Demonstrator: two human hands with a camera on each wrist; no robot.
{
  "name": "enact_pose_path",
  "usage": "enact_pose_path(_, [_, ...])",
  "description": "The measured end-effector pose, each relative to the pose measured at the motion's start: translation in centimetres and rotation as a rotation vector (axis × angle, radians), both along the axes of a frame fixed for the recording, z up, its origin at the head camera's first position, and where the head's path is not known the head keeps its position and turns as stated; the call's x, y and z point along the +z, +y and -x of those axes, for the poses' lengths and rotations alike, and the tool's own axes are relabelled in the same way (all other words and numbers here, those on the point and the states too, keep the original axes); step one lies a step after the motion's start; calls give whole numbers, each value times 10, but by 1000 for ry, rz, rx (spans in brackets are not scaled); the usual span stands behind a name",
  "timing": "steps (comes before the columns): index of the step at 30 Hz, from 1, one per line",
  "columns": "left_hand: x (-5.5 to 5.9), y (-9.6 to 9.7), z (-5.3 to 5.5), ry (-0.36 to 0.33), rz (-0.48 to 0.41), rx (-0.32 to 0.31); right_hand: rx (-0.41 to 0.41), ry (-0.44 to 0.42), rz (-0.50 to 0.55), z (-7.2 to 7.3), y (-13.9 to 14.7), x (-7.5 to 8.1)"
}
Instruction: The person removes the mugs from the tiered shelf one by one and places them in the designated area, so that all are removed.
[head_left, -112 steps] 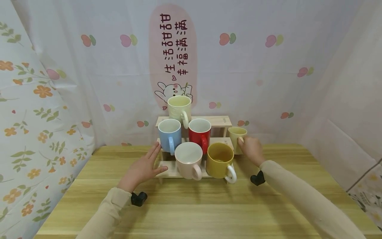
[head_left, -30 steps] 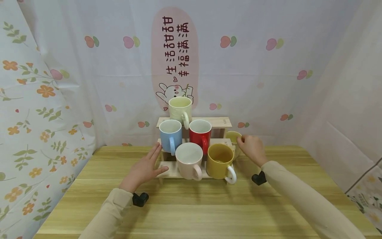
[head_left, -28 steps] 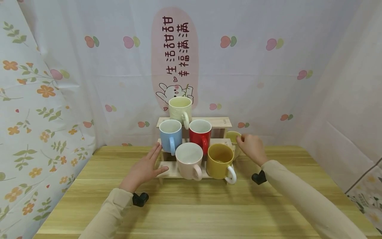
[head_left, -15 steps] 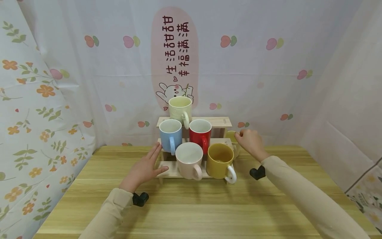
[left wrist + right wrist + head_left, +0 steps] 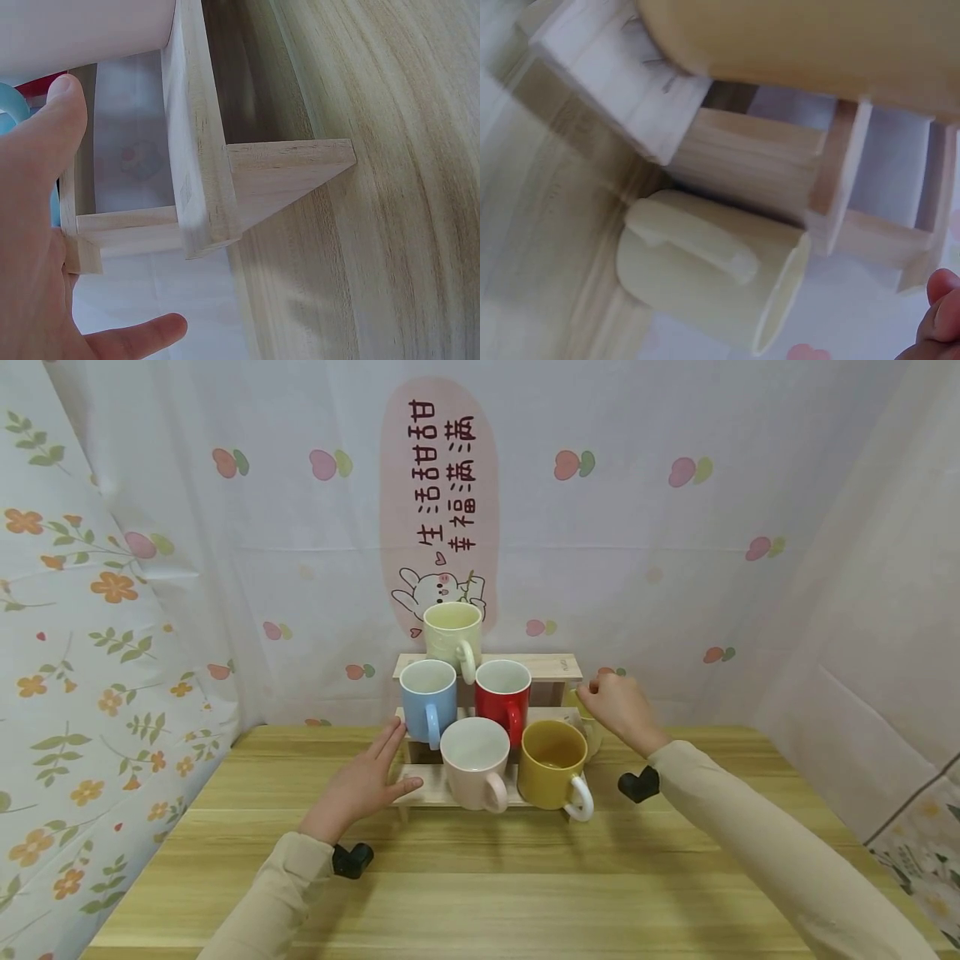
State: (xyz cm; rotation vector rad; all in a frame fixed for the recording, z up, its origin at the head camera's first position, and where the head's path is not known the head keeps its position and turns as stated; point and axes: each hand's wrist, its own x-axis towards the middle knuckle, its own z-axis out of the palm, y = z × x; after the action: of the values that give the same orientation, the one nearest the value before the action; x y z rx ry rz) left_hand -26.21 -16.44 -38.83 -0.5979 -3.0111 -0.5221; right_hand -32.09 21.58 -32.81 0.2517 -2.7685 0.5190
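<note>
My left hand (image 5: 352, 789) rests its straight fingers against the left side of a three-step wooden rack (image 5: 525, 667), close to a blue mug (image 5: 414, 714). In the left wrist view its thumb (image 5: 60, 112) reaches over the rack. At the far right, my right hand (image 5: 622, 712) is over a pale yellow mug (image 5: 697, 262), which stands on the table beside the rack and is partly covered in the head view. The right wrist view shows its loosely curled fingers (image 5: 941, 307) apart from that mug, holding nothing.
The rack's top step bears a pale green mug (image 5: 450, 647). A red mug (image 5: 491, 703) is beside the blue one on the middle step. Below stand a pale pink mug (image 5: 471, 785) and a mustard mug (image 5: 547, 783) with a white handle. A patterned curtain (image 5: 645, 577) hangs behind.
The right hand, which held the pale yellow mug's handle, has let go and risen up and leftward. That mug now sits farther left, close to the rack. The left hand has stayed in place.
</note>
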Motion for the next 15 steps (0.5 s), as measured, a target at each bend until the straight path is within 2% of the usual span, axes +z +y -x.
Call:
enact_pose_path(9, [-1, 0, -1, -5, -11, 4, 13, -32, -105, -3, -14, 13])
enact_pose_path(15, [-1, 0, -1, -10, -13, 1, 1, -35, -128, -3, -22, 18])
